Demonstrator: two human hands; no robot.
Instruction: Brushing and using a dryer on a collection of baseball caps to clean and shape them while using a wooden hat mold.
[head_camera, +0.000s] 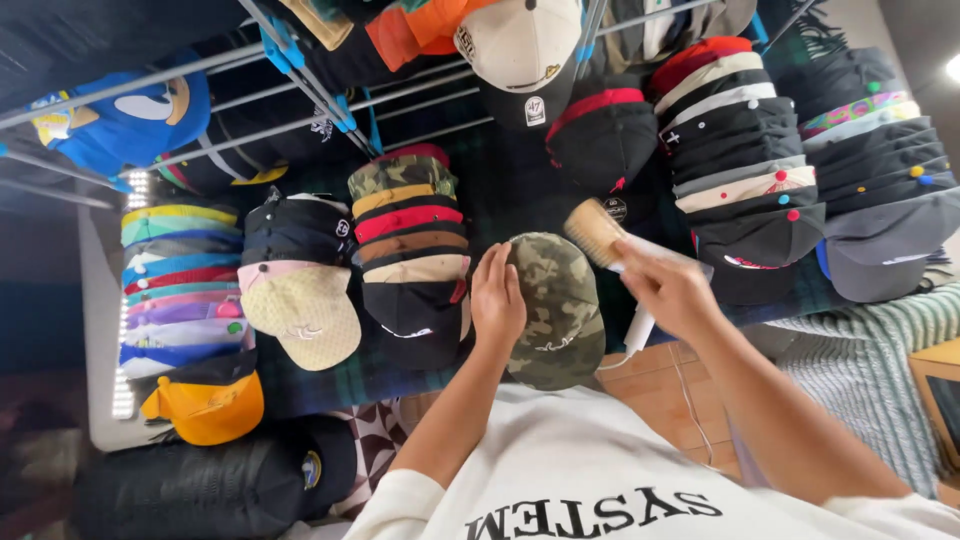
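Left hand (497, 300) cupped against camouflage cap (555, 310), fingers grasping its side; right hand (668, 290) clenched on wooden brush (596, 231), just above cap; stacked caps (410, 250) beside.

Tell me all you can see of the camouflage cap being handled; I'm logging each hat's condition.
The camouflage cap is green, brown and tan, seemingly cotton, with a rounded crown and small pale embroidery low on one panel. The left hand grips its left side, holding it up. The brush in the right hand hovers by its upper right edge; contact is unclear.
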